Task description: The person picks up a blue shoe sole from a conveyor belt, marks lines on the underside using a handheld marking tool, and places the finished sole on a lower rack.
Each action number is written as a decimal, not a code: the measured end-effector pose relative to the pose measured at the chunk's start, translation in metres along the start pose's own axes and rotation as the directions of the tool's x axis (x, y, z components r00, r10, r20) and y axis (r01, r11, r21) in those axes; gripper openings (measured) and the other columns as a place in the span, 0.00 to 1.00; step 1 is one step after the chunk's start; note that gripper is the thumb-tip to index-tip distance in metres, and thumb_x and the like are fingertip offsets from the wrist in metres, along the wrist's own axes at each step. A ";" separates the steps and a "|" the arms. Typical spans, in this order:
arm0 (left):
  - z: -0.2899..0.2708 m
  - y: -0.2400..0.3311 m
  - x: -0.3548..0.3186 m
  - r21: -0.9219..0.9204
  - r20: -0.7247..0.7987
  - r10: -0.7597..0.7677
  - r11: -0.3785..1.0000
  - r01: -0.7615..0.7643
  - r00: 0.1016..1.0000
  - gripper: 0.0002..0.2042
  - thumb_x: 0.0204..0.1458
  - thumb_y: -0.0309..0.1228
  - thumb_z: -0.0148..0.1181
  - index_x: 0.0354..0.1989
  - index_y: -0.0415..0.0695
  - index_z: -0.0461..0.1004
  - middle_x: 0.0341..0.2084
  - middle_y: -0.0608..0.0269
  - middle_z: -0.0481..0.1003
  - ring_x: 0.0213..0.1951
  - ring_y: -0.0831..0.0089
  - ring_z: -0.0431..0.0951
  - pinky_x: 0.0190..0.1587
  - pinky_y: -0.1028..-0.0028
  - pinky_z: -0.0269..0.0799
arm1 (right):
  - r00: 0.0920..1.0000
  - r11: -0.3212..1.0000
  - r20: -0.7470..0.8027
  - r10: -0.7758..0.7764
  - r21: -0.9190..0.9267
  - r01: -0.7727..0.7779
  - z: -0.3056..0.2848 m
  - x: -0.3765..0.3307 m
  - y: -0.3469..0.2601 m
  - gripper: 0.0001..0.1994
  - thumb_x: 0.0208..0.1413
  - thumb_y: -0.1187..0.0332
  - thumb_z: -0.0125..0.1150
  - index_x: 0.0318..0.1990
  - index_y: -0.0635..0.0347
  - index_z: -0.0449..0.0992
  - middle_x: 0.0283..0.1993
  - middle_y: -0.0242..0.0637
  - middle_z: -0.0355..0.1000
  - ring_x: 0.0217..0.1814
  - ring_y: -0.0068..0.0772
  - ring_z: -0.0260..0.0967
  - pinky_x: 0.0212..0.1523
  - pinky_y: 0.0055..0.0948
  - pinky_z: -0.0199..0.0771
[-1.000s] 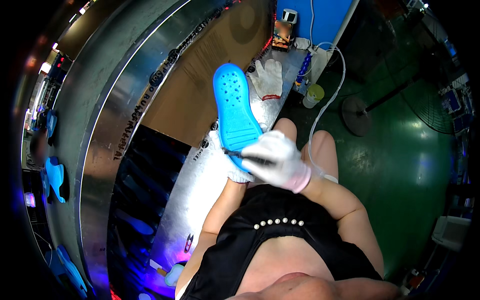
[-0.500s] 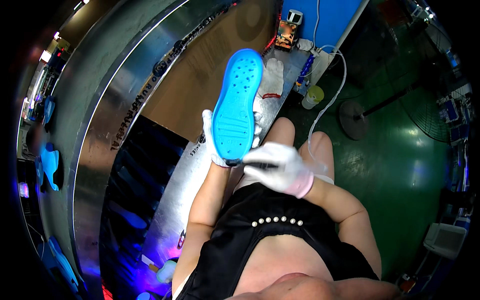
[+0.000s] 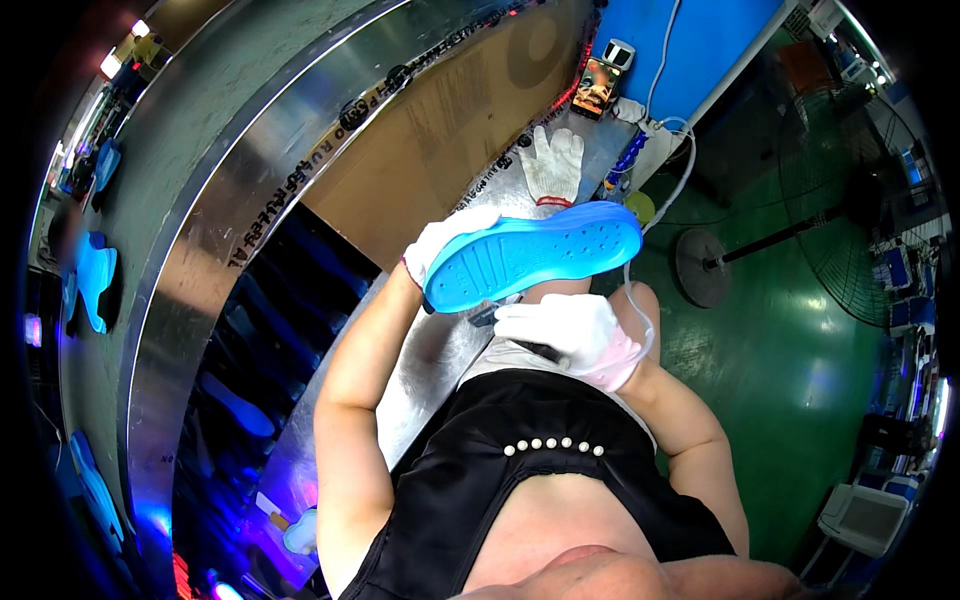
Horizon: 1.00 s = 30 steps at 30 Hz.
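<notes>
Above the lap-side edge of the shiny metal table (image 3: 425, 385), our white-gloved left hand (image 3: 445, 238) curls round the ridged end of a blue foot-shaped foam-looking sole (image 3: 530, 255), likely light, springy, best gripped there, its long axis running rightward to the perforated end, our white-gloved right hand (image 3: 568, 325) folded round a dark tool (image 3: 484, 316).

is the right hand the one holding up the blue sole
No, the left hand grips the sole by its left end, while the right hand holds a dark tool.

1 head-worn fisheye view looks down from close above the metal bench (image 3: 430, 362).
</notes>
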<state>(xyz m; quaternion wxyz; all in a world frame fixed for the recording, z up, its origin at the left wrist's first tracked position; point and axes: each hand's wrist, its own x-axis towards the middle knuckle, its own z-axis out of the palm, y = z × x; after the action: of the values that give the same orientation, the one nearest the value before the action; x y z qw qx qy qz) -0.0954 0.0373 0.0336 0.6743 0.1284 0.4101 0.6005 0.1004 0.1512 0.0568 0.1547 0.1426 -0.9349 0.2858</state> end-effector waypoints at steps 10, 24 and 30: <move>-0.056 0.003 0.027 0.595 0.389 0.541 0.471 -0.651 0.746 0.25 0.49 0.38 0.60 0.55 0.42 0.66 0.53 0.51 0.66 0.55 0.59 0.66 0.56 0.64 0.64 | 0.974 0.994 -0.221 0.057 0.099 -0.036 -0.019 0.010 0.005 0.11 0.44 0.75 0.61 0.38 0.57 0.79 0.39 0.38 0.77 0.33 0.34 0.74 0.33 0.27 0.74; -0.057 0.028 0.011 0.649 0.516 0.514 0.287 -0.704 0.685 0.28 0.47 0.38 0.60 0.60 0.53 0.63 0.56 0.57 0.63 0.55 0.58 0.65 0.53 0.62 0.65 | 0.977 0.989 -0.184 -0.109 -0.122 0.088 -0.028 0.004 0.003 0.10 0.41 0.75 0.65 0.35 0.58 0.79 0.39 0.40 0.77 0.23 0.31 0.69 0.24 0.23 0.69; -0.007 0.032 -0.019 0.486 -0.076 0.413 0.810 -0.328 0.907 0.23 0.50 0.45 0.58 0.52 0.50 0.66 0.44 0.47 0.71 0.36 0.56 0.76 0.33 0.58 0.75 | 0.991 0.988 -0.110 -0.075 -0.141 0.059 -0.039 0.002 0.005 0.12 0.37 0.76 0.68 0.34 0.59 0.79 0.38 0.42 0.77 0.25 0.30 0.71 0.26 0.23 0.70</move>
<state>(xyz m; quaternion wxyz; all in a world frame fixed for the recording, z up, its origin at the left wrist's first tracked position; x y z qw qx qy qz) -0.1218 0.0253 0.0575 0.4539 0.3086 0.5665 0.6147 0.1049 0.1776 0.0857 0.2273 0.1463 -0.9365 0.2233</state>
